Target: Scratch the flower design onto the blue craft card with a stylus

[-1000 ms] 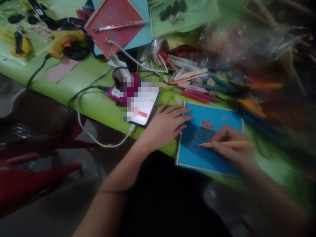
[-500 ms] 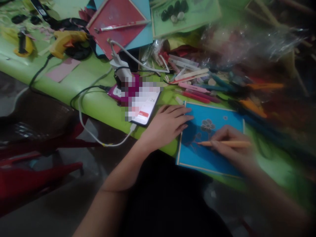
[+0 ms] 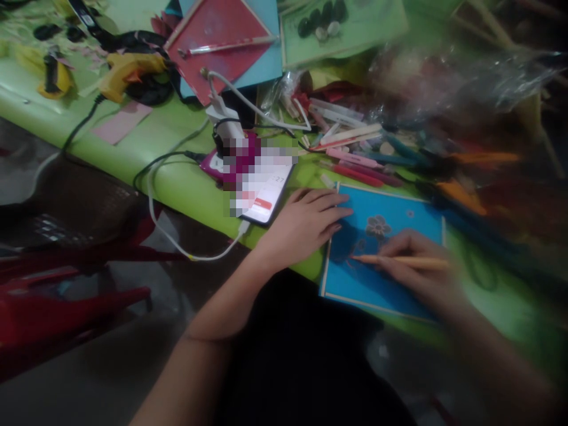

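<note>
A blue panel [image 3: 355, 278] edged with thin pale strips lies at the table's front edge, with a grey flower [image 3: 377, 228] and fainter marks on it. My left hand [image 3: 306, 222] rests flat, fingers stretched over the panel's left edge. In my right hand [image 3: 412, 260] is an orange pencil [image 3: 426, 262], pinched near its front end. Its tip meets the panel, or hovers just above it, left of and below the flower. Part of the panel's right side is hidden by my right hand.
A lit phone [image 3: 266, 189] on a white cable and a purple power strip [image 3: 213, 163] lie left of the panel. Behind are loose pens [image 3: 350, 157], a red diamond-shaped sheet [image 3: 222, 47] and crumpled clear plastic [image 3: 399, 77]. A yellow glue gun [image 3: 118, 77] sits at the far left.
The whole view has shifted slightly, so things appear a little further right. The pencil tip has moved slightly left on the panel; my left hand stays in place on its edge.
</note>
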`<state>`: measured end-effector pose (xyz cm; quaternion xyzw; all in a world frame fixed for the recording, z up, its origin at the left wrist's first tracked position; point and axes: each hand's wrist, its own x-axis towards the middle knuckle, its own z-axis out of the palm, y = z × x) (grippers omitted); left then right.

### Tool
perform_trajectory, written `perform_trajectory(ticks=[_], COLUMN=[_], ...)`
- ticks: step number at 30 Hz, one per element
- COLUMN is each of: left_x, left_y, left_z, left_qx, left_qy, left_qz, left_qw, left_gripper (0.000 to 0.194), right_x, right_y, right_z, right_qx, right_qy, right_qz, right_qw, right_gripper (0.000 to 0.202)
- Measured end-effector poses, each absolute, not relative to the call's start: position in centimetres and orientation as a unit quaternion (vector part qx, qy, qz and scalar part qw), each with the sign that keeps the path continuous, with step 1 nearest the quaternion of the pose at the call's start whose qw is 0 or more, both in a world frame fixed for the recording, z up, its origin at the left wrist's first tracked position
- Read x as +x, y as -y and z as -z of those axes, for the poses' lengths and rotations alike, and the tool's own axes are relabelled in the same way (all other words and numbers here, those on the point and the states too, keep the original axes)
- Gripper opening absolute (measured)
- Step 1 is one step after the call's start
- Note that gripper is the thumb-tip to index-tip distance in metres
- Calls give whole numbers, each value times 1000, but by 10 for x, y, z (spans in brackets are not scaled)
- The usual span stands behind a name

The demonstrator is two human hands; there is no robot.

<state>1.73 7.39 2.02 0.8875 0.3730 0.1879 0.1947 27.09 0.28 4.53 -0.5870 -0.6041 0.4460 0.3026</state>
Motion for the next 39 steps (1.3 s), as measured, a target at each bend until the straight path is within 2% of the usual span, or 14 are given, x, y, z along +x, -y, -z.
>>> perform_trajectory(ticks=[11, 39], left_x=[17, 17], left_y=[-74, -73], left_z=[-21, -19], left_qx=[886, 887], left_qy=[-373, -370], left_qz=[-189, -191], left_qw=[201, 197], left_gripper=[33, 32], right_x=[273, 280], right_y=[-3, -1], right_z=[-47, -40], right_qx=[-586, -569], right_qy=[613, 617], right_qz=[-457, -463], right_qw=[268, 286], right_gripper=[25, 24])
